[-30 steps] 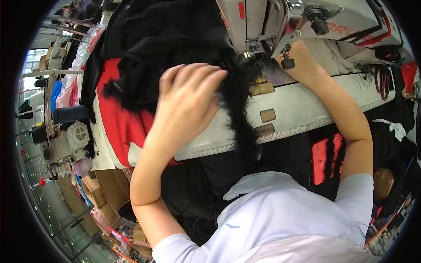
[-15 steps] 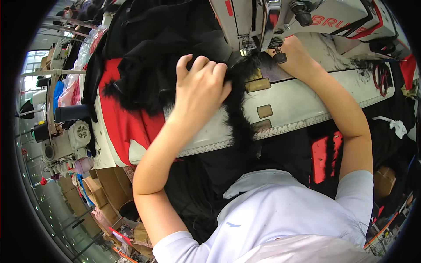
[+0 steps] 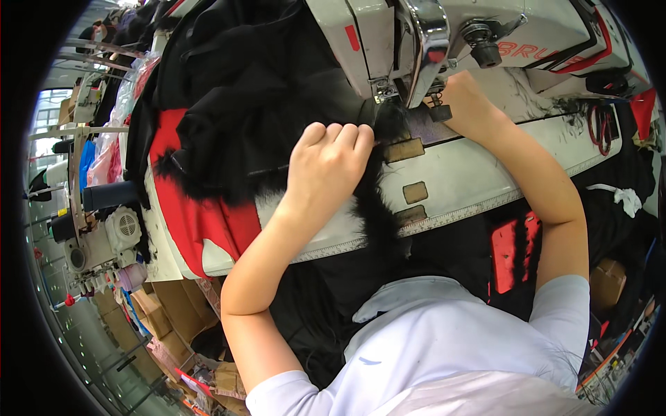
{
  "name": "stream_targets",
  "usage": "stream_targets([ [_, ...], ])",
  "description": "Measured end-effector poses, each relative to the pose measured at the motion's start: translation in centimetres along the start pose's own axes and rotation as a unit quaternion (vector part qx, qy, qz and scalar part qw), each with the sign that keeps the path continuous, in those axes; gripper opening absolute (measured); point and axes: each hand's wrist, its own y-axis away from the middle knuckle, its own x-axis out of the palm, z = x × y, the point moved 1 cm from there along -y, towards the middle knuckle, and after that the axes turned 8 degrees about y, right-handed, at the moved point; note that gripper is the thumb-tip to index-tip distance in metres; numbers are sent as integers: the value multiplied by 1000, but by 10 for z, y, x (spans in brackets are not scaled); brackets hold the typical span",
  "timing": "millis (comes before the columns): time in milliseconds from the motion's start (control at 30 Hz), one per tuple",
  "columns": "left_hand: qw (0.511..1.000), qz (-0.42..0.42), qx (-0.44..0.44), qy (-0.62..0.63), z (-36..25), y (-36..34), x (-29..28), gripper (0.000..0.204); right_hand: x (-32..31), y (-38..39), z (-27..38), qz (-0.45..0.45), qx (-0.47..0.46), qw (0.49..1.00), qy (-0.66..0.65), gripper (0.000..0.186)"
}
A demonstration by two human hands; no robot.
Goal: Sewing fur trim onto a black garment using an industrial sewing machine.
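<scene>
across table edge, fur trim points bodyward

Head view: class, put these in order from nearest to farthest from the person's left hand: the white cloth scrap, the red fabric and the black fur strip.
1. Black fur strip: right by the left hand, hanging down on its right side.
2. Red fabric: to the hand's left.
3. White cloth scrap: at the picture's far right.

Red lettering, only partly legible, is carried here across the white sewing machine, while along the worktable's near edge a ruler strip is finely graduated, its figures too small to be read.
</scene>
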Motion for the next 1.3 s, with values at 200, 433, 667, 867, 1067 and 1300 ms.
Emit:
stream_targets([
  [200, 992, 11, -125, -10, -20, 4, 3, 12, -3, -1, 2, 28, -4, 999, 33, 6],
  [433, 982, 91, -154, -53, -12, 19, -4, 36, -8, -2, 0, 40, -9, 997, 65, 4],
  [667, 991, -23, -105, -80, -1, 22, 4, 25, -6, -1, -2, 2, -15, 999, 32, 3],
  [867, 991, 44, -123, -33, -12, 22, 3, 38, 10, 3, -4, -7, 10, 1000, -11, 2],
  [1067, 990, 15, -112, -86, -20, 17, 9, 24, 0, -2, -10, 8, -66, 998, 8, 4],
  [1300, 999, 15, -47, -17, 9, 0, 12, 25, -5, 1, -12, -43, -51, 996, 61, 3],
])
